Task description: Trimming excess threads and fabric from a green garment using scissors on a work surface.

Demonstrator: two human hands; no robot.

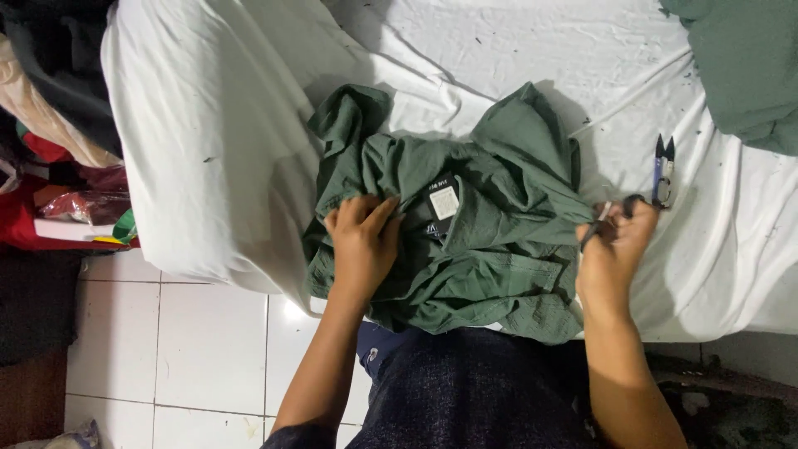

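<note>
A crumpled dark green shirt (490,241) lies on a white sheet (216,150), with its inner neck label (443,202) facing up. My left hand (362,241) presses down on the shirt just left of the label, its fingers curled into the cloth. My right hand (613,245) is at the shirt's right edge. Its fingers are closed on the dark loop end of a pair of blue thread snips (662,173), whose blades point away from me and rest on the sheet.
More green cloth (744,66) lies at the top right corner. A heap of mixed clothes and bags (50,125) is piled at the left. White floor tiles (208,349) show below the sheet's edge, and my dark-clothed lap (474,391) is at the bottom.
</note>
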